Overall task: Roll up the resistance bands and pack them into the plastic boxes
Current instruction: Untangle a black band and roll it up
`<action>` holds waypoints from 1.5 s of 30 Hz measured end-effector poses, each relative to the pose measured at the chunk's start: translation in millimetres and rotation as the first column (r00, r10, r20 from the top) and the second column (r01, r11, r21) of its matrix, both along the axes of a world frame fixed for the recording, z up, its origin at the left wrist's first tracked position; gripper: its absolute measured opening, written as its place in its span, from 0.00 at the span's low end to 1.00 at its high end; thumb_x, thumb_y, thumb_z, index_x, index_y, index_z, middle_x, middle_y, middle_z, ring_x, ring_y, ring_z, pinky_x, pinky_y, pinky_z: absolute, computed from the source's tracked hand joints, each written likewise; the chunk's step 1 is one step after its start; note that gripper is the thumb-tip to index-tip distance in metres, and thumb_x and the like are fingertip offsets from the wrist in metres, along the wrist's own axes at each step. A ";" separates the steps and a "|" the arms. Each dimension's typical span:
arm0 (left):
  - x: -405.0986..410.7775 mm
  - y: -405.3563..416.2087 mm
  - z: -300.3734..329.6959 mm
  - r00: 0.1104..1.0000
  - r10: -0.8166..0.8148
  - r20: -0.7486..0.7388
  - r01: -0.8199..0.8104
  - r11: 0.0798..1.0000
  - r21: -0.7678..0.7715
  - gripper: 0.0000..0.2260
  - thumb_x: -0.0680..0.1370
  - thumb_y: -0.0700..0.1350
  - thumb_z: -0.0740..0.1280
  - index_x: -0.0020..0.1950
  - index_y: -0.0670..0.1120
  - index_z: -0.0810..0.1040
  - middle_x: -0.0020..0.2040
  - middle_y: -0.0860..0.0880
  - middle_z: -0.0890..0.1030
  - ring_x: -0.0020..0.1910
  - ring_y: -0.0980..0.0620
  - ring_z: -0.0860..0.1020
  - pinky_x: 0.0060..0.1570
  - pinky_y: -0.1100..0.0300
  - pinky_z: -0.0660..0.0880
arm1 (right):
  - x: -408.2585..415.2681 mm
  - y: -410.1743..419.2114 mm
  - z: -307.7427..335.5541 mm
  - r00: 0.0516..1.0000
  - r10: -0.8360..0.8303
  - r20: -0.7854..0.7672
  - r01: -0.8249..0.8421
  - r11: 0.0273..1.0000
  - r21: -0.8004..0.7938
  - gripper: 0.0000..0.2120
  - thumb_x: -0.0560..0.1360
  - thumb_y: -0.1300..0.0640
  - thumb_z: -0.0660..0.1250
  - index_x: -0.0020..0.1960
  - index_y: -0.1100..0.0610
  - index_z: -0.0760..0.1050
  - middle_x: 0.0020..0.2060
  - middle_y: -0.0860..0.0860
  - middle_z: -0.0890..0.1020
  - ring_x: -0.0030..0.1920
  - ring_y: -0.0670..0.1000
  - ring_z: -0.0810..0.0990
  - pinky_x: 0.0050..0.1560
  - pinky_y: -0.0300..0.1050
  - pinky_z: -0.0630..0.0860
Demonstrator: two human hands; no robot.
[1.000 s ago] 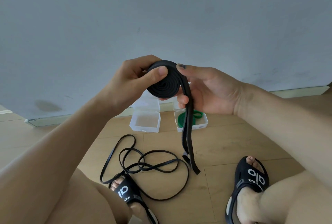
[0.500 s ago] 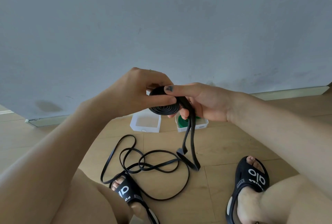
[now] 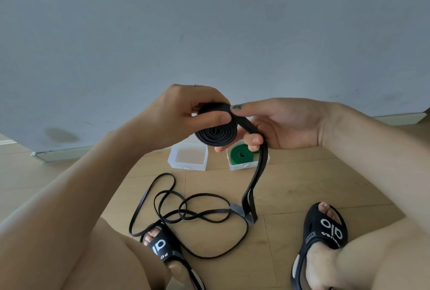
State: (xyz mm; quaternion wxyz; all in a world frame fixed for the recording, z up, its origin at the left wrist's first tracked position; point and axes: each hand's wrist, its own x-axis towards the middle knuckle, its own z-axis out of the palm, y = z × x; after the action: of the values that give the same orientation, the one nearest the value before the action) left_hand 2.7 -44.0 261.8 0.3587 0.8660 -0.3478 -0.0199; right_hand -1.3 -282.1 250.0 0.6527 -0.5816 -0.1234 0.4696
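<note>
So both hands are up in front of a grey wall (image 3: pixel 209 22), working a black resistance band (image 3: pixel 216 131) that's mostly wound into a flat spiral coil. The left hand (image 3: pixel 186 115) pinches the coil, thumb lying across its top face and fingers curled around the far side. The right hand (image 3: pixel 279 124) grips the band just beside the coil, thumb tip touching the coil's upper edge and the fingers curled around the strap where it leaves the roll.

The unrolled tail (image 3: pixel 253 180) hangs down doubled from the right hand and its end touches the wooden floor (image 3: pixel 302 185) between the feet.

On the floor below the hands, near the wall, sit two clear plastic boxes side by side, a little apart. The left box (image 3: pixel 187 157) shows nothing inside as far as I can tell. The right box (image 3: pixel 246 161) holds a rolled green band (image 3: pixel 239 153), partly hidden behind the right hand's fingers and the hanging tail.

Closer to the person there's a thinner black band (image 3: pixel 190 213) lying loose in a tangle of loops on the floor, one loop touching the left slide sandal (image 3: pixel 162 245). The right sandal (image 3: pixel 325 229) is well apart from it on the other side.
</note>
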 end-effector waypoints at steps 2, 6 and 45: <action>-1.5 -3.1 -1.1 0.999 0.015 -0.042 -0.017 0.998 -0.055 0.08 0.79 0.49 0.69 0.54 0.47 0.83 0.43 0.54 0.83 0.44 0.53 0.80 0.43 0.65 0.75 | -1.8 2.9 -1.8 1.000 -0.003 -0.006 0.003 0.998 0.060 0.25 0.83 0.48 0.62 0.75 0.60 0.68 0.64 0.70 0.79 0.33 0.45 0.73 0.47 0.42 0.73; 0.2 0.2 2.2 0.993 -0.007 -0.114 -0.003 0.996 -0.086 0.09 0.78 0.48 0.71 0.55 0.45 0.82 0.46 0.51 0.85 0.48 0.50 0.84 0.49 0.60 0.79 | -1.1 6.9 -3.9 0.995 -0.089 0.043 0.089 0.996 0.003 0.25 0.78 0.46 0.69 0.70 0.59 0.76 0.56 0.65 0.83 0.37 0.49 0.76 0.57 0.49 0.73; -2.5 -0.5 1.1 0.985 0.046 -0.166 -0.037 0.998 0.058 0.12 0.72 0.61 0.69 0.45 0.53 0.82 0.39 0.52 0.82 0.41 0.51 0.81 0.45 0.49 0.79 | -13.3 28.4 -12.0 0.967 -0.210 0.146 0.232 0.961 -0.152 0.24 0.72 0.38 0.69 0.56 0.56 0.84 0.45 0.56 0.85 0.43 0.54 0.76 0.44 0.43 0.76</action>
State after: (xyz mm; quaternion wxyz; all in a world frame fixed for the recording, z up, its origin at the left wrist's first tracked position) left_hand 0.2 -44.5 263.0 0.3629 0.8779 -0.2978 -0.0948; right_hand -14.6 -253.6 238.1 0.6407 -0.6735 -0.0593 0.3639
